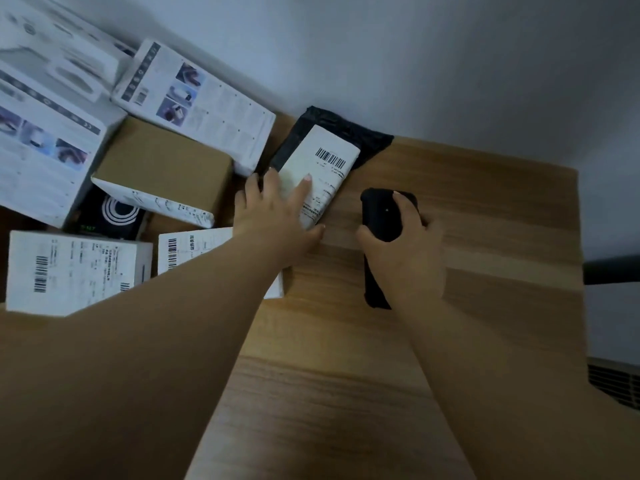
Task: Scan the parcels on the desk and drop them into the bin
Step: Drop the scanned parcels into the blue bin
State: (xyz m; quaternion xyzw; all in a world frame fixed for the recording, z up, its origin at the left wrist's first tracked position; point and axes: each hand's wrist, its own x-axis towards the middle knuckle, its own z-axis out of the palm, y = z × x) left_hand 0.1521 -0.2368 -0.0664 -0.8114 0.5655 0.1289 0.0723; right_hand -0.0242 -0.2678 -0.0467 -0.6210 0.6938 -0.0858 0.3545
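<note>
Wood-grain desk (467, 209), matt laminate finish. Black parcel (346, 128) in crinkled plastic film, with smooth white paper label (322, 171). Brown box (162, 164) of matt cardboard. Black scanner (382, 216), matt, rubber-like casing.

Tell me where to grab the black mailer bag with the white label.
Probably the near short end of the black mailer bag, coming from the left, where the left hand already rests: it lies flat, angled away, and the right hand holds the scanner.
</note>
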